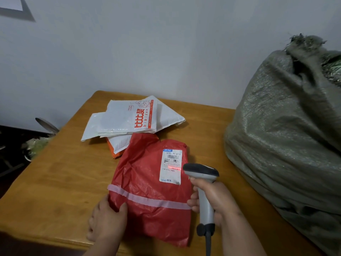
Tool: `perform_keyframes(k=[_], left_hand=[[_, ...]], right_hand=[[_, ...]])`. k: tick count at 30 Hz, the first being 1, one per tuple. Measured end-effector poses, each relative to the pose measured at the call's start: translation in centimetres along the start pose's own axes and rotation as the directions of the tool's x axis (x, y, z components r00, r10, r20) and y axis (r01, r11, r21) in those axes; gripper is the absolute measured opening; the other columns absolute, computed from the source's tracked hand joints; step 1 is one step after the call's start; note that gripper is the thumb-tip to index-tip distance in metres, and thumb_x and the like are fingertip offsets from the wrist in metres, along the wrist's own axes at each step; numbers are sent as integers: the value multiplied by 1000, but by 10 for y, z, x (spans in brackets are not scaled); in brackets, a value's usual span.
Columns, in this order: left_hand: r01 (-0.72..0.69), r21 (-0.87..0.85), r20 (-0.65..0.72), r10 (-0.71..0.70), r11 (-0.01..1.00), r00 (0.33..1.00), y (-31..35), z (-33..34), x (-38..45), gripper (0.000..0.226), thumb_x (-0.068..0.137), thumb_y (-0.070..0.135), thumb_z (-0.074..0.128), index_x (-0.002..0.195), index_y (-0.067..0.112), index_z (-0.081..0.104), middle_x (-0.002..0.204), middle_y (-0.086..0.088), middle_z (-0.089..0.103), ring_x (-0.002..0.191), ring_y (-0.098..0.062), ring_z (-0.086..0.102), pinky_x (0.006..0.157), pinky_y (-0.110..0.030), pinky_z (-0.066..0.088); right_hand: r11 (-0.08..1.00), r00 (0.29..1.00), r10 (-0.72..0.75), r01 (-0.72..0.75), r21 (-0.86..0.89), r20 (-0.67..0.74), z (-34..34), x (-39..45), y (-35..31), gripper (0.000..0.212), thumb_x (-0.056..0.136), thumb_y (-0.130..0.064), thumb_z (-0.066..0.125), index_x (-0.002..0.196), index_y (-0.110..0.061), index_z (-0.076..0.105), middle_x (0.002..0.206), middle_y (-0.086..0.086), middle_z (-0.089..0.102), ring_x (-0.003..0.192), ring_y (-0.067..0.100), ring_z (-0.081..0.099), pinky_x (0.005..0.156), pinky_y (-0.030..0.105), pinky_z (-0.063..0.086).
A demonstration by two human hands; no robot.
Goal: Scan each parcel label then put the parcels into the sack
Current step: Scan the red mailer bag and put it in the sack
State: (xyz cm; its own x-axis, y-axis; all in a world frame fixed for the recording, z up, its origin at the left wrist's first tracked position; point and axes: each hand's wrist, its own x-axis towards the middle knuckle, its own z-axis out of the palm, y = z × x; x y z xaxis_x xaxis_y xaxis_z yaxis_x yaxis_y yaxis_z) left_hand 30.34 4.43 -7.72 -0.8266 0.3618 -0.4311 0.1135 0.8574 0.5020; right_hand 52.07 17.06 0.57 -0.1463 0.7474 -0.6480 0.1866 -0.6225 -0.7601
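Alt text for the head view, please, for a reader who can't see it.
A right hand aims a barcode scanner at the label of a red parcel, which the left hand holds on a wooden table. White parcels lie behind; a green sack stands right.

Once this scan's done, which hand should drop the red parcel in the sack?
Probably the left hand. It already pinches the red parcel at its near left edge, while the right hand is wrapped round the scanner aimed at the label. The sack stands to the right, so it must reach across.
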Motion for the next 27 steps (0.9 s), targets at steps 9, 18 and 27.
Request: perform_keyframes(k=[9,18,27], left_hand=[[11,13,2,-11,1000,1000,2,1,0,72,87,48,63,151,30,35,152,-9,38,137,-36,35,109,-55,27],[-1,11,3,1,1000,1000,2,0,1,71,87,45,64,150,27,37,152,-11,40,137,-37,36,110,-53,27],[-39,23,-20,40,999,999,5,-3,4,71,87,49,64,149,24,40,150,-9,43,136,-34,38,112,-50,26]], right_hand=[[1000,1000,2,-2,12,-2,-2,1,0,34,84,-28,80,91,2,66,58,12,68,59,29,73,49,30,54],[1000,1000,8,-8,-10,8,-3,2,0,34,84,-29,80,91,1,66,58,11,68,60,28,73,50,30,53],[1000,1000,23,-23,21,-17,-4,10,4,29,84,-26,80,97,-3,68,81,15,72,62,29,75,49,30,54]])
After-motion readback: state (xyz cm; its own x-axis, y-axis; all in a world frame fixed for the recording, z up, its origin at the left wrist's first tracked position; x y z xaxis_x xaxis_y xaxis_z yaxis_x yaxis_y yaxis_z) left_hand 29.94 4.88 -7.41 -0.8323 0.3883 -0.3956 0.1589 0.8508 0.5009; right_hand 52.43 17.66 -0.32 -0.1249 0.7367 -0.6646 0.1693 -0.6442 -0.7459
